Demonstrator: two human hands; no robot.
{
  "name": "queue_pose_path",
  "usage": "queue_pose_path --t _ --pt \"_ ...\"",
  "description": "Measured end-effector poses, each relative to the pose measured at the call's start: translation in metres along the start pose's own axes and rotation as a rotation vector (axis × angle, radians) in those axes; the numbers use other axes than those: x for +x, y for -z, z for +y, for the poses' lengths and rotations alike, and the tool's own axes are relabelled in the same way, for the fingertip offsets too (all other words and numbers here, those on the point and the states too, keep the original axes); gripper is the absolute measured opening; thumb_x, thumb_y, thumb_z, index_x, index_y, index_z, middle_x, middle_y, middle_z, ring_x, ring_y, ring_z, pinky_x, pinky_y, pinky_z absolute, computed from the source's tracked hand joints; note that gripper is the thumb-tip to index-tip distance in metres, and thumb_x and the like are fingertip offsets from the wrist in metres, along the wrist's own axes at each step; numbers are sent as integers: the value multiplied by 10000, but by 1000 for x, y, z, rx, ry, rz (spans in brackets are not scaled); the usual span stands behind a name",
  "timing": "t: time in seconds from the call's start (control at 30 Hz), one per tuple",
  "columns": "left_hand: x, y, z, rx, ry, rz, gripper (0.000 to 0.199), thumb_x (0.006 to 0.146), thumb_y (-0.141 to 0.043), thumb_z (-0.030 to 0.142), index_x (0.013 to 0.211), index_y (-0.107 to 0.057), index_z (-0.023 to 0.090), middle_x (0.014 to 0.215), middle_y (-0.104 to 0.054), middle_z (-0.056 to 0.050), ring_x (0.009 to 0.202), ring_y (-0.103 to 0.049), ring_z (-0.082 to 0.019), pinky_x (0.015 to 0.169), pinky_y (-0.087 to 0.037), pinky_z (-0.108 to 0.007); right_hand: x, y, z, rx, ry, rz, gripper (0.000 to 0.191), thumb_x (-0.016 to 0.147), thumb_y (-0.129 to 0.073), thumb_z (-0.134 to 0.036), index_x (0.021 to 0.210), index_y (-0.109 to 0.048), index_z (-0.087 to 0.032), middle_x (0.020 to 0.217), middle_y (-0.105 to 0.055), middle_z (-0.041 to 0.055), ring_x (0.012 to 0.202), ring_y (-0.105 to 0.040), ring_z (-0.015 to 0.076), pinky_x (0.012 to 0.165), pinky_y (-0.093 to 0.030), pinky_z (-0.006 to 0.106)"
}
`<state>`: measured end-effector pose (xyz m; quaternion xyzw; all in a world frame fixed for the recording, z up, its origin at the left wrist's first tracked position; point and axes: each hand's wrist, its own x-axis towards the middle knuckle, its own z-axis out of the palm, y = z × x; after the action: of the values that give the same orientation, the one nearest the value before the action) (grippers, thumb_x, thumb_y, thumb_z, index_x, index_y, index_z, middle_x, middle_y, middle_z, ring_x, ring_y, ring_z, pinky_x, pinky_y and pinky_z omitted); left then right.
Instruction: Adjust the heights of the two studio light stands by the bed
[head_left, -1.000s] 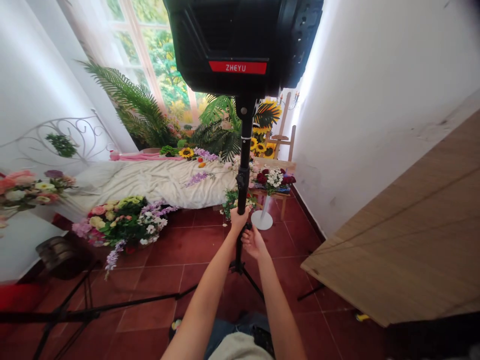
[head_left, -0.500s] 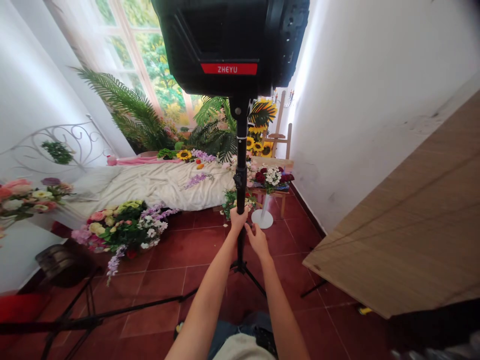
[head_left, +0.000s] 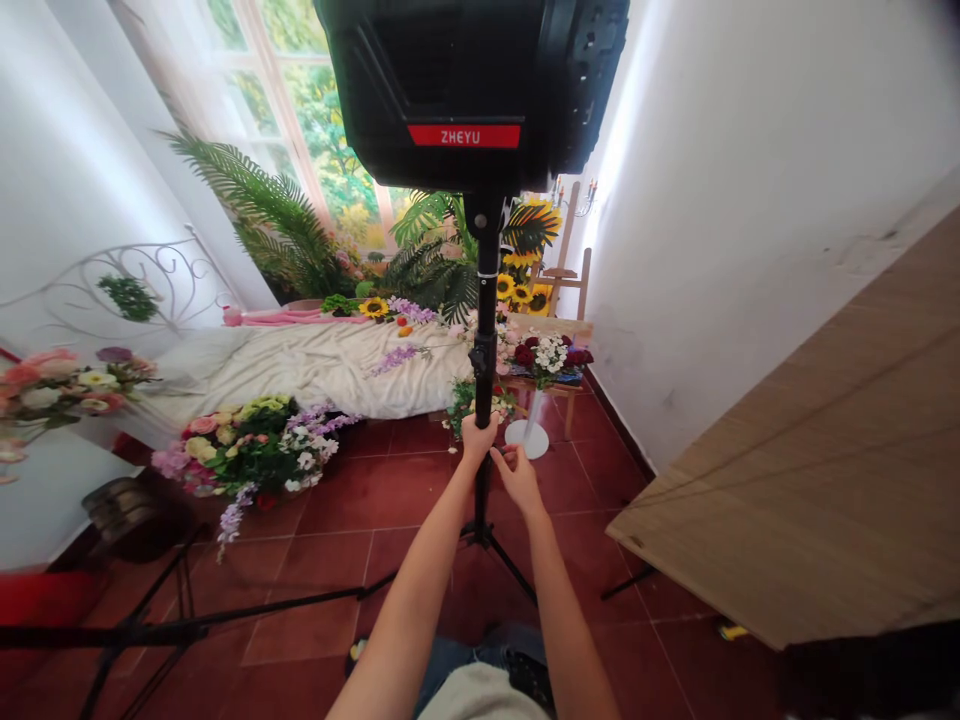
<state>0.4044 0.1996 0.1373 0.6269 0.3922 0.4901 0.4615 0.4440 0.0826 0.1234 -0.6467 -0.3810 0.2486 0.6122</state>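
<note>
A black light stand (head_left: 486, 310) rises upright in front of me, carrying a large black studio light (head_left: 465, 90) with a red ZHEYU label. My left hand (head_left: 478, 434) is wrapped round the stand's pole, below a clamp collar (head_left: 481, 358). Just under it, at the pole's right side, my right hand (head_left: 516, 474) has thumb and fingers pinched together. What those fingers grip is hidden; a knob on the pole cannot be made out there. The stand's legs (head_left: 510, 570) spread over the red tiled floor below my hands.
Ahead is a bed (head_left: 330, 370) with a cream cover. Flower bunches (head_left: 247, 450) lie at its near side. A white round-based stand (head_left: 526, 440) with flowers and an easel (head_left: 564, 270) are beyond the pole. Another tripod (head_left: 150, 633) reaches in from the left; a wooden panel (head_left: 810, 480) leans at right.
The whole view has shifted slightly to the right. Both hands keep the same places on the pole, with the right hand's fingers turned a little.
</note>
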Motion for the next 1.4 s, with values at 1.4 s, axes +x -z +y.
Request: queue_pose_path --t 1.4 --pt "-6 6 7 -97 58 -53 363 669 -611 493 580 -546 148 507 -448 28 481 -414 -80 471 -339 -197 25 -1 29 -550 469 -39 408 930 -265 -342 670 -527 -168 609 -539 24 554 -469 118 560 -313 235"
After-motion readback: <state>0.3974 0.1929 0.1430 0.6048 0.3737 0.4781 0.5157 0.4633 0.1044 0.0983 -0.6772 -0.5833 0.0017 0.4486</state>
